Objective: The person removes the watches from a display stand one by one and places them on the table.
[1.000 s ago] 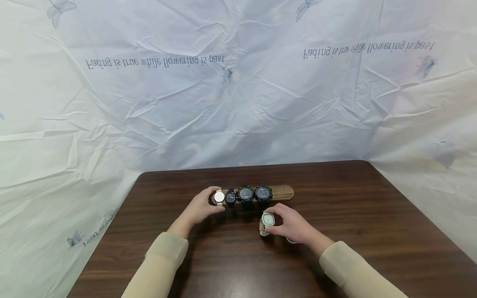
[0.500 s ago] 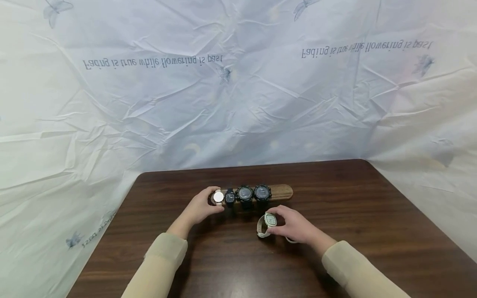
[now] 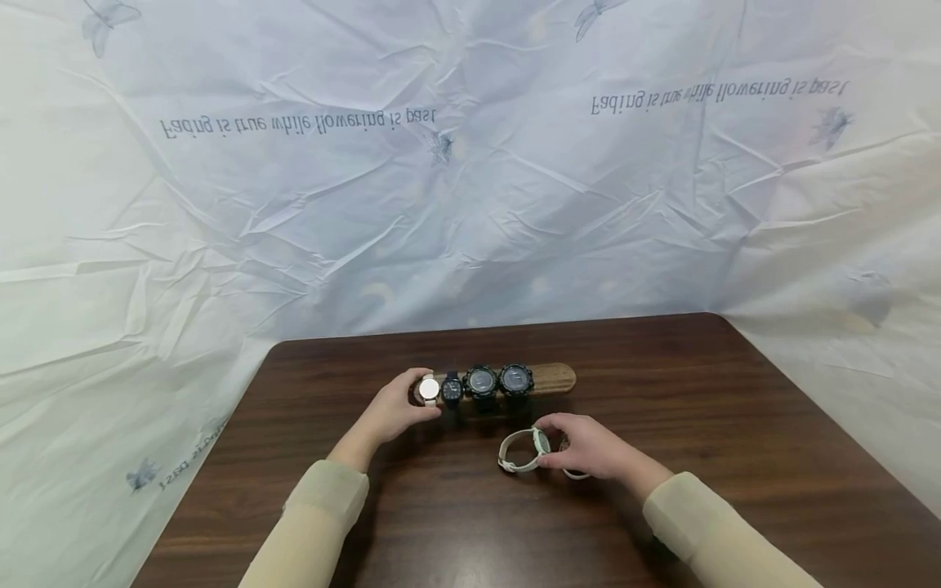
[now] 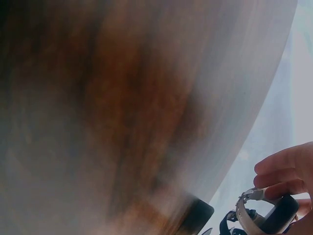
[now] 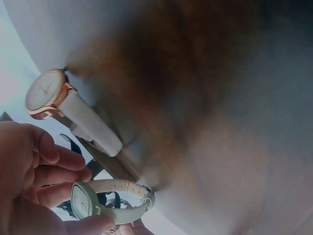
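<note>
Two hands work at a row of watches. The right hand (image 3: 588, 447) pinches a pale green watch (image 3: 524, 451) by its case, thumb and fingers curled round it, the strap looped toward the left just above the counter (image 3: 735, 425); the right wrist view shows the same grip, with the square face (image 5: 80, 200) turned outward. The left hand (image 3: 393, 411) has its fingers curled round the left end of a wooden stand (image 3: 555, 378), touching the white watch with a rose-gold rim (image 3: 430, 389) mounted there. Beside that watch on the stand sit a small black watch (image 3: 452, 389) and two larger black watches (image 3: 481, 382) (image 3: 516, 380), side by side; the right end of the stand is bare wood. The stand lies across the middle of the dark wooden counter, just beyond the green watch. A crinkled white sheet (image 3: 470, 180) printed with butterflies and mirrored lettering hangs behind and drapes down both sides.
</note>
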A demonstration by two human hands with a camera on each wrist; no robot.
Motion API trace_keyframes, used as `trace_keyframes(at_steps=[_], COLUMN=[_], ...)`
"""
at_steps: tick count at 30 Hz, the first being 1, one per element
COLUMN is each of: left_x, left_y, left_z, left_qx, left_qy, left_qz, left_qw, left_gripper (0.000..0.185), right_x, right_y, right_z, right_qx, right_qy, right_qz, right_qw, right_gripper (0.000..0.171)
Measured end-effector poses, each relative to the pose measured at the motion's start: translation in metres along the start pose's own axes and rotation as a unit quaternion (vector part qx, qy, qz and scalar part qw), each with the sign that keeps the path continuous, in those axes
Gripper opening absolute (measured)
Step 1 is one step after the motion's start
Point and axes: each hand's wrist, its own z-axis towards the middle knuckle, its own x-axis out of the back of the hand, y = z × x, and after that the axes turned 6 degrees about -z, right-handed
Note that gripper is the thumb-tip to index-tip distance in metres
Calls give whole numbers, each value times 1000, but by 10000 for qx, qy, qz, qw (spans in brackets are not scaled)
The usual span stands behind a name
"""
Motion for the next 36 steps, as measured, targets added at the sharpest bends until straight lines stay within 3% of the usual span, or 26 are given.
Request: trace_keyframes(at_steps=[8,14,25,36], left_x=[0,0,0,1], left_y=[0,-1,-2,-2], left_z=[1,1,2,3], left_qx=[-1,-29,-27,-37], left_qy=[12,4,21,-77], left_qz=[0,43,88,203], left_qw=[10000,10000,10000,9998], left_gripper=[64,65,66,66], right_x=[-4,-3,-6,-9], right_y=[1,1,1,4], right_z=[0,0,0,0], right_qx=[197,237,93,21], right_qy=[113,-38,-321,-452], right_qz=[21,68,-519,-596], right_qw=[9997,9997,9981,9972], right_gripper=[42,38,34,35])
